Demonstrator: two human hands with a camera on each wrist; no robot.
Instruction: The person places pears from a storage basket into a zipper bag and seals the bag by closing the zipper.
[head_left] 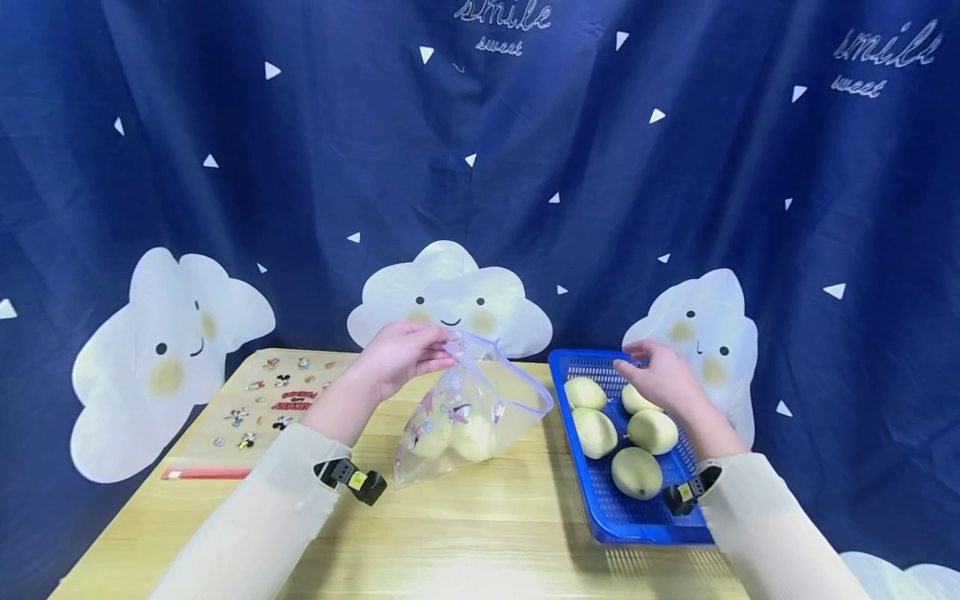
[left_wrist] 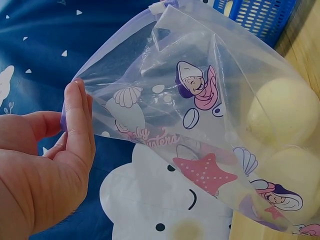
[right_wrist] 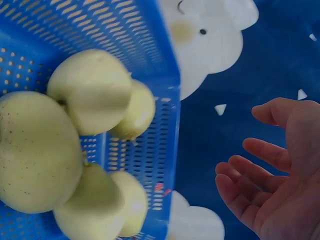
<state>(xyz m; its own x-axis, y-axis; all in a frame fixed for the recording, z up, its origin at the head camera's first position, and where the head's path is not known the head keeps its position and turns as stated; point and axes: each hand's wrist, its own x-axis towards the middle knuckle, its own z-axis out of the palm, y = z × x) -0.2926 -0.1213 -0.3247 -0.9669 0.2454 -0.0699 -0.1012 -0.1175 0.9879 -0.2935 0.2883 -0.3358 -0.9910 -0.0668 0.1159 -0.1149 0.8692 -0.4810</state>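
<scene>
A clear zip bag point(head_left: 491, 400) with a purple rim and cartoon prints stands tilted on the wooden table, its mouth gaping to the right. Pale yellow pears point(left_wrist: 282, 112) lie in its bottom. At the upper left of the bag, my left hand point(head_left: 401, 358) pinches the rim between thumb and fingers. My right hand point(head_left: 663, 379) hovers over the far part of a blue basket point(head_left: 592, 500), fingers loosely bent and nothing in them. Several pale green pears point(head_left: 637, 472) sit in that basket. In the right wrist view, the right hand point(right_wrist: 280, 175) appears apart from the pears.
On the left of the table point(head_left: 450, 533) lies a beige sheet point(head_left: 247, 408) printed with cartoon figures, a red strip point(head_left: 206, 473) along its near edge. Behind the table hangs a dark blue curtain point(head_left: 375, 167) with white clouds and triangles.
</scene>
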